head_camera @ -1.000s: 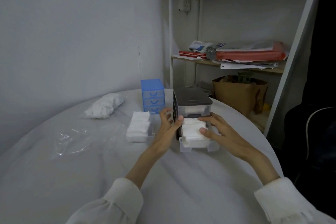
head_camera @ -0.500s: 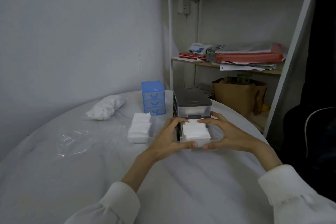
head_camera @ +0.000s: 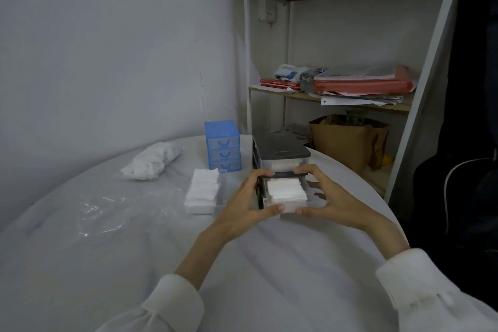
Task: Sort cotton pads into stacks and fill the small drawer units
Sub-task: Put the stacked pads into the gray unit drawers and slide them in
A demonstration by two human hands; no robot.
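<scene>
Bag [head_camera: 151, 162]: far left, spare pads, out of my way.
Stack [head_camera: 202, 191]: sorted pads left of the grey unit [head_camera: 280, 149], ready for another drawer.
Left hand [head_camera: 248, 207]: fingers curled round the open drawer [head_camera: 289, 206], thumb on its front, steadying it.
Right hand [head_camera: 327, 201]: grips the drawer's other side, to slide it in straight.

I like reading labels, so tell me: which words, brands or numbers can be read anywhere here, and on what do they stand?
None can be read.
Red books on the shelf: pale marks on the spines, too small and blurred to read.
Blue drawer unit: only curved handle shapes, no lettering.
Grey drawer unit: no visible label.
</scene>
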